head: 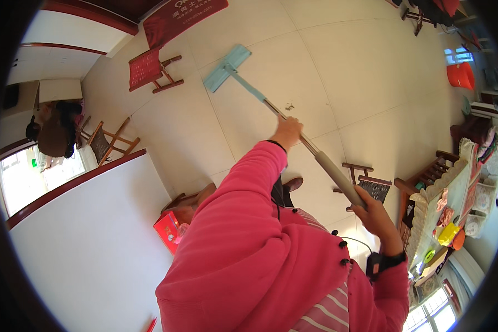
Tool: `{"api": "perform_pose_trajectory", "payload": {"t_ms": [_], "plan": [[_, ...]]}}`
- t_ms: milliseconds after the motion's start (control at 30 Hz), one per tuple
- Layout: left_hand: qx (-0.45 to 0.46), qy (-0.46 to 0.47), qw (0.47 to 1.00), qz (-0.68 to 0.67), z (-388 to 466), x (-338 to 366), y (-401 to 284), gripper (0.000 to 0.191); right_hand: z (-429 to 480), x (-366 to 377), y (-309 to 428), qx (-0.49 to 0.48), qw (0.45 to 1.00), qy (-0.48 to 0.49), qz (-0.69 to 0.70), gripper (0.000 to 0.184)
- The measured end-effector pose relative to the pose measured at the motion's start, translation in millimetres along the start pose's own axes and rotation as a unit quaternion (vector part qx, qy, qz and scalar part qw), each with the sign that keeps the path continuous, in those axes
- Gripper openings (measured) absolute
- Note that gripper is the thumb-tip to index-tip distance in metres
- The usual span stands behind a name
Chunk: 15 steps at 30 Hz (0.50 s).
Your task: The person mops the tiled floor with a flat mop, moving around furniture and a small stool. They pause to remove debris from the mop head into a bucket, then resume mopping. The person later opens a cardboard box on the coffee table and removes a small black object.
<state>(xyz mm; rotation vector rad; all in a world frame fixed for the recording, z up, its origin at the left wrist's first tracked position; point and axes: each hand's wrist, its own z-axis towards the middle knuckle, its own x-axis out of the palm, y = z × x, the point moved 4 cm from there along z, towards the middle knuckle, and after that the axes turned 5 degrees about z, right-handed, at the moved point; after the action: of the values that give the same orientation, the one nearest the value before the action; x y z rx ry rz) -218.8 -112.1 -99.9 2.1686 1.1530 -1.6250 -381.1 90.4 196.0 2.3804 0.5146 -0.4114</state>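
Observation:
A flat mop with a pale teal head (227,68) rests on the tiled floor (365,70) ahead of me. Its metal pole slants back towards my body and ends in a grey grip sleeve (338,176). My left hand (288,129) is wrapped around the metal part of the pole, about midway. Near the top end, my right hand (373,213) grasps the grey sleeve. A small patch of dark debris (289,106) lies on the floor just right of the pole, apart from the mop head.
Folding stools stand at the left: a red-seated one (147,69) and a dark-seated one (103,143). Another stool (373,189) is close to my right hand. A cloth-covered table (435,203) lines the right side. A red mat (182,18) and a white half-wall (87,232) border the floor.

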Motion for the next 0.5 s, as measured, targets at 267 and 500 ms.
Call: {"api": "perform_pose_trajectory", "payload": {"t_ms": [267,500], "plan": [[0.271,0.112,0.952,-0.086,-10,-19,-209,0.014,-167,-71,-44,0.192,0.98,-0.05,0.0,0.057],[0.336,0.078,0.931,-0.116,-48,-60,-256,0.013,-224,-83,-55,0.224,0.968,-0.054,0.099,0.06]]}}
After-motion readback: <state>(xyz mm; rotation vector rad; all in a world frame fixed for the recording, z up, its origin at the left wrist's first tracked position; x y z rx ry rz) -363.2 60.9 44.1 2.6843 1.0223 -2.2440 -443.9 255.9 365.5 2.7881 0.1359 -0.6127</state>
